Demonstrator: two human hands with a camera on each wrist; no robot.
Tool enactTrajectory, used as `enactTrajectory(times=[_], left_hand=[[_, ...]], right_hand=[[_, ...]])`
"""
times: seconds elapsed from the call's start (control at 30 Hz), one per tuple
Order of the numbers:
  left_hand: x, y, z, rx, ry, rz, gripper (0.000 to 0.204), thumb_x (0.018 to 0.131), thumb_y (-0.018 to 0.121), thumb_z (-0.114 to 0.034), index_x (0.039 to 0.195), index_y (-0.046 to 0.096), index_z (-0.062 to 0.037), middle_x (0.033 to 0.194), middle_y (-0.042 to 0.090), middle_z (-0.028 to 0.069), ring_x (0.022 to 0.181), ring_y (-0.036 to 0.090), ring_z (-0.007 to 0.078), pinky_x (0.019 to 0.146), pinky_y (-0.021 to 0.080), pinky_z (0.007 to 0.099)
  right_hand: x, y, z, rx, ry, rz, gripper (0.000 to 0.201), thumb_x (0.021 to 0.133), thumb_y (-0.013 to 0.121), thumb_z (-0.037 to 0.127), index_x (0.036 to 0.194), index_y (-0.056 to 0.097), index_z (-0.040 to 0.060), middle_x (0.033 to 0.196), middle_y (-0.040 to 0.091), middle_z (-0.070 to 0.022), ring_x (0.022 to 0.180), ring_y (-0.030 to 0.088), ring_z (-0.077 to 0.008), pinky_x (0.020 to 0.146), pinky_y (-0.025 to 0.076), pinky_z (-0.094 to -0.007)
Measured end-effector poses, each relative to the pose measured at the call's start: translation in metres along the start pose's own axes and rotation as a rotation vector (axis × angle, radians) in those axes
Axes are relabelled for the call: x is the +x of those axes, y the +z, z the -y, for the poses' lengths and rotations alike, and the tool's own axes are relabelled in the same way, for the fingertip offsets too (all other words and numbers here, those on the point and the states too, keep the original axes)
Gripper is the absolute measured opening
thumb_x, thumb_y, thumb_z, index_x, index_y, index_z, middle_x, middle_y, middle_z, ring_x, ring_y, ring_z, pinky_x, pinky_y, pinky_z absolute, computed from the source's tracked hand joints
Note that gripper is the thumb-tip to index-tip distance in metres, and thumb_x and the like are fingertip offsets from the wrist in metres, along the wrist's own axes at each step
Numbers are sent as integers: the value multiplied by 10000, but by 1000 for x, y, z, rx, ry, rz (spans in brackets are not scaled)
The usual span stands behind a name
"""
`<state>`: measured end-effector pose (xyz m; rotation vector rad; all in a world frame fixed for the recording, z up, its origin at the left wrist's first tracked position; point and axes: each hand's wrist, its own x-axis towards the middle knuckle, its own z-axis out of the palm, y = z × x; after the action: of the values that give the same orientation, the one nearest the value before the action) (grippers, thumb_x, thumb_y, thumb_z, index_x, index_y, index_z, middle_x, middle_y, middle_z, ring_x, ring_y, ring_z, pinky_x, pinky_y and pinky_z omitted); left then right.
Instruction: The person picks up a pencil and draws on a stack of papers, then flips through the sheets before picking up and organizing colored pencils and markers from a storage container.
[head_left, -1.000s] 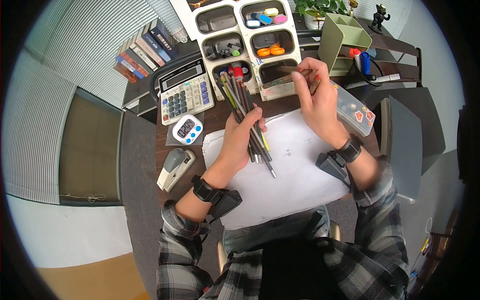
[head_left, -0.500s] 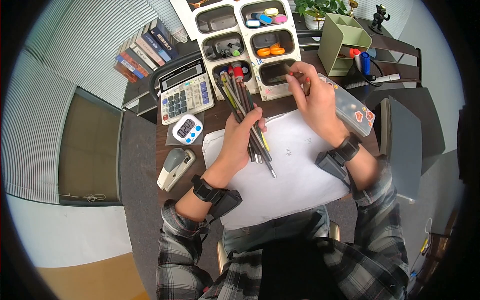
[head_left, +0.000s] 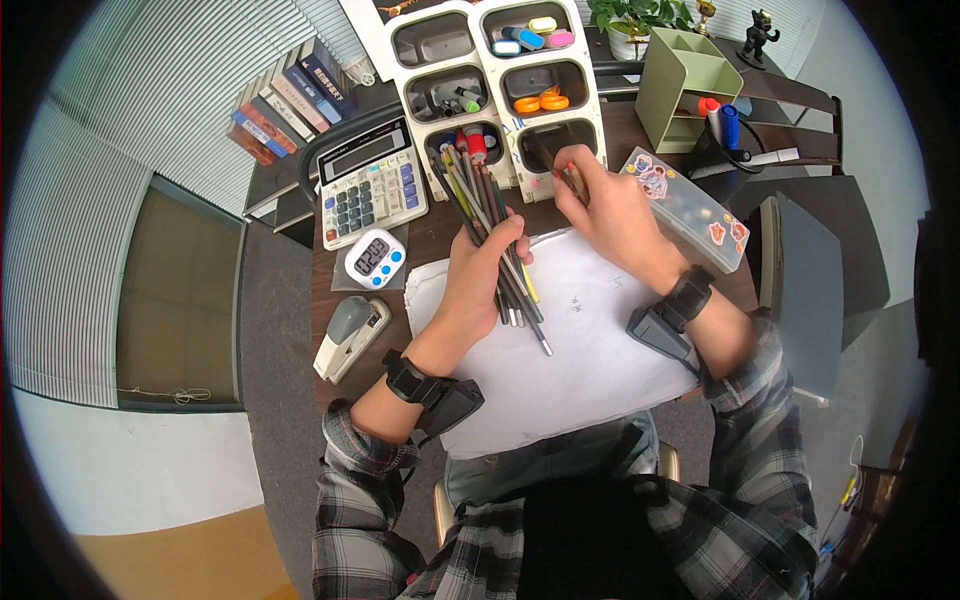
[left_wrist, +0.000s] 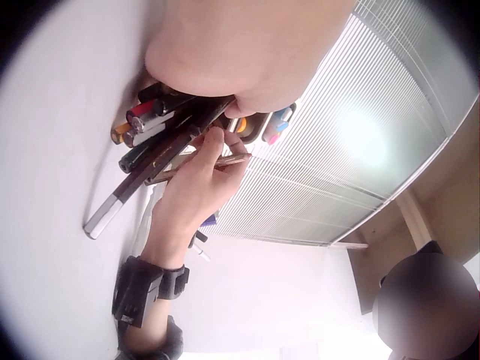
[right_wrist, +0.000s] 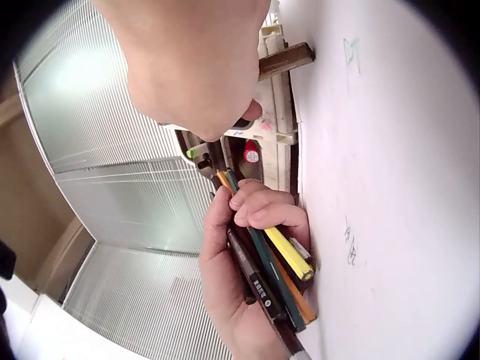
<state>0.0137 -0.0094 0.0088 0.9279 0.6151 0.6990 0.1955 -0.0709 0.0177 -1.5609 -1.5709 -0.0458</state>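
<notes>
My left hand [head_left: 475,275] grips a bundle of pencils [head_left: 522,300] above the paper, their upper ends leaning toward the front left compartment of a white organizer [head_left: 494,75]. Several are dark, and a yellow pencil [right_wrist: 289,255] shows in the right wrist view. My right hand [head_left: 625,220] pinches slim brown pieces by the organizer's front right compartment. One brown stick [right_wrist: 287,60] sticks out behind the palm, its flat end toward the paper; its exact kind I cannot tell. The fingers hide much of it in the head view.
White paper [head_left: 580,370] with small marks covers the desk front. A calculator [head_left: 370,195], timer [head_left: 376,259] and stapler [head_left: 352,340] stand left. A stickered clear box [head_left: 690,205] lies right, near a green holder [head_left: 665,90] and markers [head_left: 730,125]. Erasers [head_left: 530,38] and orange scissors handles [head_left: 540,103] fill other compartments.
My right hand has moved left and slightly down, closer to the front right compartment, with the brown pieces turning in its fingers. More of the clear box shows. The left hand stays put.
</notes>
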Motion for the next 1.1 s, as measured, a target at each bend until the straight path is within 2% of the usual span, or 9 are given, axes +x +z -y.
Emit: enactTrajectory(times=[0.23,0.4,0.73,0.83,0.9,0.93,1.0,1.03,1.1], left_hand=[[0,0,0,4,-8,4,199,915,664,-130,1045,538,-49,827,518,17,741,541,121,699,494,300],[1,-2,2,6,0,6,212,920,664,-155,1050,532,-53,812,543,24,739,555,130,692,482,287],[1,-2,2,4,7,15,228,924,667,-172,1055,524,-54,803,563,34,737,563,135,689,481,281],[1,-2,2,0,2,9,224,923,668,-170,1050,524,-55,803,562,33,739,561,133,692,483,282],[0,-1,1,-4,-1,3,213,919,669,-156,1048,534,-55,819,549,26,744,555,127,699,490,289],[0,-1,1,-7,-5,-1,202,915,670,-142,1046,544,-54,834,535,18,750,549,121,706,496,297],[-1,0,1,-7,-3,0,201,915,670,-141,1045,544,-55,834,535,19,751,550,121,707,496,296],[-1,0,0,-7,-1,2,200,915,670,-141,1044,544,-55,834,535,19,753,551,121,707,496,296],[0,-1,1,-5,-2,3,200,914,671,-141,1043,544,-56,835,535,19,755,552,121,707,496,296]], right_hand=[[0,1,-1,26,67,30,238,916,650,152,1090,524,49,754,660,-207,716,661,-425,626,529,-470],[0,3,1,93,203,77,295,927,658,196,1143,517,52,782,675,-229,749,669,-442,652,527,-481],[-1,4,3,157,221,77,401,918,691,236,1218,507,42,795,676,-234,755,679,-428,663,523,-459],[2,0,8,113,222,59,337,931,677,225,1171,544,29,745,664,-217,715,674,-408,633,523,-424],[4,-4,12,189,353,71,237,960,647,217,1067,598,10,684,640,-192,662,671,-359,588,499,-399],[3,-5,10,189,352,72,237,960,647,217,1067,598,10,684,640,-192,662,671,-359,588,499,-399],[4,-6,3,143,290,-84,214,986,618,211,964,624,-2,623,598,-157,559,614,-286,541,457,-371],[5,-7,5,143,290,-84,214,986,618,211,964,624,-2,623,598,-157,559,614,-286,541,457,-371],[9,-10,8,182,214,-288,232,998,606,222,945,628,-3,589,551,-129,509,536,-225,524,426,-358]])
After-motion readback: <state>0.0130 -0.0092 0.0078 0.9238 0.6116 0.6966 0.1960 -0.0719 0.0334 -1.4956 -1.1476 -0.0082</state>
